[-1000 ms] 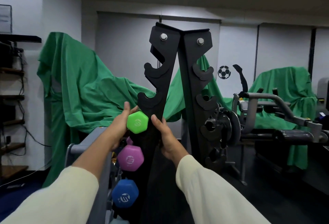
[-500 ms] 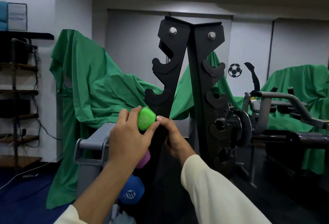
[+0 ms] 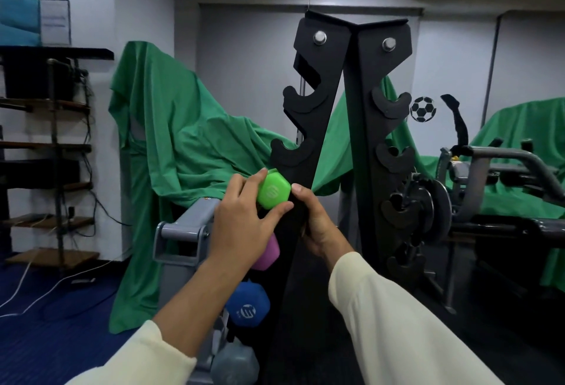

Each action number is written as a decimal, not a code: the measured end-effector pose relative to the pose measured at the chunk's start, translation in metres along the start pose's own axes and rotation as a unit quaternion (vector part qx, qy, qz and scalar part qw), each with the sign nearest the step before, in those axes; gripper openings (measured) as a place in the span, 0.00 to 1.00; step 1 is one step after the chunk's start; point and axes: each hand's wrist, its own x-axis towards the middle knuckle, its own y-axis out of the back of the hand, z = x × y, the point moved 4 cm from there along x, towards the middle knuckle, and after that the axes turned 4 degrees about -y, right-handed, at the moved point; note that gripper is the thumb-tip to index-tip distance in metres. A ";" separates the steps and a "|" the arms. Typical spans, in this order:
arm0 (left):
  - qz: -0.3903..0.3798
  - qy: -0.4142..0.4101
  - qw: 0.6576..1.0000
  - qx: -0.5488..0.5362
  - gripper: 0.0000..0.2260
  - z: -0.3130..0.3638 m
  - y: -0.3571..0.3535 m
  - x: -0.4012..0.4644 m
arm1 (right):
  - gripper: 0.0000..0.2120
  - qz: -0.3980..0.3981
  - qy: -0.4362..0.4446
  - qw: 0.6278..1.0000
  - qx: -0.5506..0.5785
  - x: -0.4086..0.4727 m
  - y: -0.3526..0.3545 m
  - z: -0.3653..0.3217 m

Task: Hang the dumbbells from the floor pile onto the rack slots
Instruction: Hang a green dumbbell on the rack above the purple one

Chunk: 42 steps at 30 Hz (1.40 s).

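At the bottom of the frame, two cream sleeves (image 3: 397, 323) reach up toward the middle. The left hand (image 3: 244, 225) grips the green dumbbell (image 3: 273, 190) at frame centre, against the left upright of the black rack (image 3: 308, 128). The right hand (image 3: 315, 222) curls round that upright, thumb touching the green head. Below hang pink (image 3: 266, 254), blue (image 3: 248, 303) and grey (image 3: 234, 366) dumbbells. Green cloth (image 3: 183, 140) drapes behind.

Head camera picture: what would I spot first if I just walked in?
The bright green hexagonal dumbbell in the middle, gripped by the left hand against the tall black metal rack. The right hand holds the rack's upright beside it. Behind, big green cloths drape over gym machines.
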 end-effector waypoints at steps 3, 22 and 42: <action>-0.008 -0.004 1.000 -0.009 0.34 -0.002 0.001 -0.001 | 0.39 0.009 -0.003 1.000 -0.009 0.000 0.002 0.001; -0.043 0.000 0.999 0.011 0.36 0.002 0.005 -0.006 | 0.43 0.074 -0.024 0.993 -0.091 -0.014 0.003 0.003; -0.075 -0.074 0.991 -0.079 0.25 0.074 -0.013 -0.025 | 0.24 0.153 -0.023 0.963 -0.221 -0.090 0.033 -0.031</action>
